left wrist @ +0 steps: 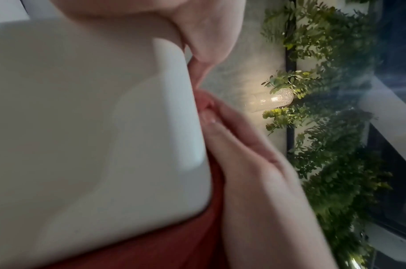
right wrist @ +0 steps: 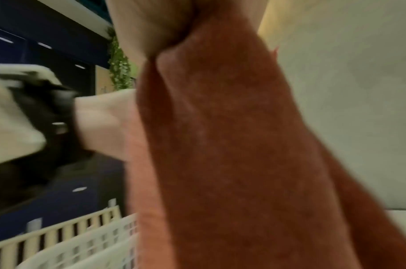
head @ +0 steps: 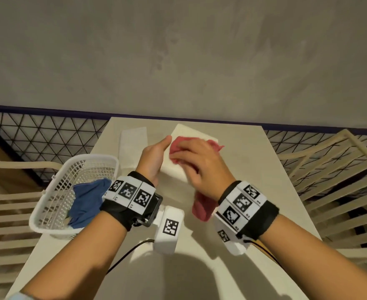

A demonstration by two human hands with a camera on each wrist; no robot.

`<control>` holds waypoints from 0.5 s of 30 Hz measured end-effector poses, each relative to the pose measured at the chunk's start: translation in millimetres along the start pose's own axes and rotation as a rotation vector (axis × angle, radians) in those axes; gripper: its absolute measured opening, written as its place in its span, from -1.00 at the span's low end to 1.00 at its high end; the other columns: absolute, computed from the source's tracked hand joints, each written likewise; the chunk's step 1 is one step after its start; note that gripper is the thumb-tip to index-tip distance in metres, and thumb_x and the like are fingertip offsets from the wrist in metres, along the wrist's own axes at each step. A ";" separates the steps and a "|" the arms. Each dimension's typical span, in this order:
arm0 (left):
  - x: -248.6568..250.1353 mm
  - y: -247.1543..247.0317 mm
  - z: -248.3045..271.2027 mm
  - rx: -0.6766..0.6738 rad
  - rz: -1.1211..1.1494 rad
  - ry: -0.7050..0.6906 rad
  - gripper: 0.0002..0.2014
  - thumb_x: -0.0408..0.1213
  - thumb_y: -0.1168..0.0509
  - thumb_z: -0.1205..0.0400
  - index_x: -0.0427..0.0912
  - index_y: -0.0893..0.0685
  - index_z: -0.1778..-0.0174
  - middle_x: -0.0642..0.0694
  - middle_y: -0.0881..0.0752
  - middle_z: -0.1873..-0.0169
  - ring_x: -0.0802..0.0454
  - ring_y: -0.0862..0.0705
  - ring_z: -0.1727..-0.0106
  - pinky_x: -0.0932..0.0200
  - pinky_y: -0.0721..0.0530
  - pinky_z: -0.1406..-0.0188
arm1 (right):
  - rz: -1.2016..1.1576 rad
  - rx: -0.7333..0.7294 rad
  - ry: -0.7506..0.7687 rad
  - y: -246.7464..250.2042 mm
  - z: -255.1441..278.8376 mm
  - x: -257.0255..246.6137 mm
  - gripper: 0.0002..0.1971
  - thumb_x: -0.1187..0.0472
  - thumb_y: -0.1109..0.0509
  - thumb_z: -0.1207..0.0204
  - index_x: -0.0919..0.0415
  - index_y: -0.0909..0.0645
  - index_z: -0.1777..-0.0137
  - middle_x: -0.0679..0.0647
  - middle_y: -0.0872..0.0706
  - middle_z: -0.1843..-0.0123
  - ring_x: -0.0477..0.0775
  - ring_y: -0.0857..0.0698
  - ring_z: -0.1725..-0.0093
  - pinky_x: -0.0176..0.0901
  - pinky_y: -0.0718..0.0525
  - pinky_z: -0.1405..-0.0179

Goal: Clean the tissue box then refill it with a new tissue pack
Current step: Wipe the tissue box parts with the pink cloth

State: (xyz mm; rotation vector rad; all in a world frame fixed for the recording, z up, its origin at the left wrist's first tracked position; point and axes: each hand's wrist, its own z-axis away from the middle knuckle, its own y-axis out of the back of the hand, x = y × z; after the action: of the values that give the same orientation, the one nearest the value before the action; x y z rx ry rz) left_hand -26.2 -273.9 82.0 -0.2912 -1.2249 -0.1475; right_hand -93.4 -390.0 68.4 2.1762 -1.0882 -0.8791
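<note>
The white tissue box (head: 183,134) stands tilted on the table's far middle, and fills the left wrist view (left wrist: 93,127). My left hand (head: 154,156) grips its left side, thumb up along the edge; the fingers are hidden behind it. My right hand (head: 197,163) holds a red cloth (head: 177,148) and presses it on the box's top. The cloth's loose end hangs below that wrist (right wrist: 231,145). A flat white pack (head: 132,139) lies just left of the box.
A white mesh basket (head: 55,204) with a blue cloth (head: 87,200) sits at the table's (head: 264,169) left edge, close to my left wrist. Slatted chairs (head: 334,174) flank the table on both sides. A grey wall is behind.
</note>
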 end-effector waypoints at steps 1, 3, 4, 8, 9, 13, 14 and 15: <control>1.3 2.2 -1.8 0.003 0.026 0.013 -0.54 0.01 -0.28 -0.51 -0.26 -0.67 -0.18 -0.17 -0.72 -0.13 -0.14 -0.63 -0.29 -0.11 -0.46 -0.45 | -0.019 -0.062 0.069 -2.2 3.6 -5.6 -0.75 0.35 -0.23 -0.42 0.29 -0.75 0.08 0.18 -0.77 -0.04 0.16 -0.59 -0.13 -0.18 -0.40 -0.24; -0.9 8.4 -12.1 0.031 0.093 0.040 -0.39 0.11 -0.31 -0.35 -0.21 -0.64 -0.23 -0.13 -0.69 -0.24 -0.12 -0.59 -0.34 -0.13 -0.38 -0.50 | -0.010 -0.176 0.205 -3.5 16.3 -7.4 -0.72 0.36 -0.19 -0.41 0.31 -0.74 0.07 0.19 -0.78 -0.04 0.14 -0.51 -0.16 -0.06 -0.47 -0.24; -2.7 11.1 -17.8 0.042 0.114 0.055 -0.30 0.15 -0.33 -0.27 -0.18 -0.61 -0.27 -0.12 -0.66 -0.29 -0.13 -0.55 -0.39 -0.15 -0.33 -0.52 | 0.014 -0.204 0.232 -2.5 22.4 -3.7 -0.70 0.37 -0.17 -0.41 0.31 -0.74 0.04 0.18 -0.79 -0.05 0.13 -0.48 -0.20 0.01 -0.51 -0.25; -1.6 7.6 -15.3 0.074 0.107 0.075 -0.25 0.15 -0.29 -0.25 -0.18 -0.56 -0.34 -0.13 -0.61 -0.35 -0.15 -0.51 -0.42 -0.16 -0.30 -0.54 | 0.018 -0.138 0.216 2.0 34.2 5.7 -0.69 0.37 -0.13 -0.53 0.32 -0.71 -0.06 0.20 -0.76 -0.12 0.14 -0.46 -0.24 0.03 -0.52 -0.25; -0.9 5.1 -9.4 0.070 0.101 0.084 -0.29 0.14 -0.27 -0.32 -0.20 -0.56 -0.34 -0.13 -0.62 -0.33 -0.13 -0.53 -0.40 -0.13 -0.32 -0.53 | 0.004 -0.106 0.212 2.3 32.4 3.8 -0.68 0.37 -0.12 -0.55 0.32 -0.71 -0.07 0.21 -0.76 -0.12 0.15 -0.47 -0.23 0.00 -0.50 -0.26; -9.4 -7.1 5.8 0.005 0.152 0.107 -0.60 0.03 -0.08 -0.65 -0.23 -0.63 -0.04 -0.05 -0.70 0.23 0.09 -0.65 0.14 0.24 -0.61 0.07 | -0.015 -0.095 0.104 1.3 8.7 -1.4 -0.70 0.34 -0.19 -0.48 0.30 -0.69 -0.12 0.20 -0.75 -0.14 0.21 -0.61 -0.18 -0.12 -0.43 -0.27; -10.3 -11.4 8.9 0.005 0.162 0.077 -0.62 0.00 -0.04 -0.68 -0.18 -0.63 0.12 -0.01 -0.67 0.36 0.15 -0.62 0.25 0.31 -0.59 0.18 | -0.022 -0.108 0.073 0.5 1.9 -0.9 -0.70 0.32 -0.20 -0.48 0.31 -0.69 -0.11 0.21 -0.75 -0.14 0.24 -0.65 -0.18 -0.16 -0.42 -0.28; -9.7 -16.4 12.5 0.015 0.153 0.026 -0.61 0.00 -0.01 -0.69 -0.13 -0.63 0.20 0.04 -0.68 0.39 0.21 -0.62 0.29 0.38 -0.59 0.21 | -0.032 -0.120 0.048 -0.2 -4.3 0.3 -0.71 0.33 -0.22 -0.48 0.33 -0.70 -0.11 0.24 -0.75 -0.15 0.27 -0.66 -0.19 -0.19 -0.40 -0.29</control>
State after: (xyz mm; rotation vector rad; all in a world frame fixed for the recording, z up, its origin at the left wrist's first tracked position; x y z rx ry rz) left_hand -45.1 -286.3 79.0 -0.3679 -1.1730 -0.0097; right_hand -89.9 -389.4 70.9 2.1095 -0.9554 -0.8793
